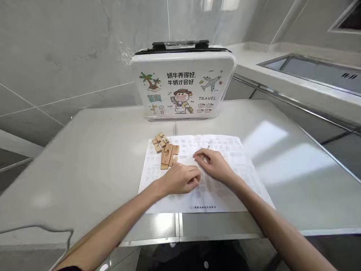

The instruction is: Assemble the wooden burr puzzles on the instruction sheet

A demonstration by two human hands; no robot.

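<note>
My left hand (184,178) rests on a large printed paper sheet (225,201), its fingers curled into a loose fist. What the fist holds, if anything, is hidden. My right hand (214,163) lies on the sheet further right, with thumb and index finger curved toward each other around a small gap. I cannot make out anything between their tips. Just beyond my left hand lie flat notched wooden pieces (167,155), side by side and partly on the sheet. A cluster of smaller wooden blocks (160,142) touches their far end.
A white hard case (183,82) with cartoon prints and a black handle stands upright at the back against the tiled wall. The light grey table (98,169) has a seam down its middle. At the right runs a raised ledge (299,90). A cable (42,227) crosses the near left.
</note>
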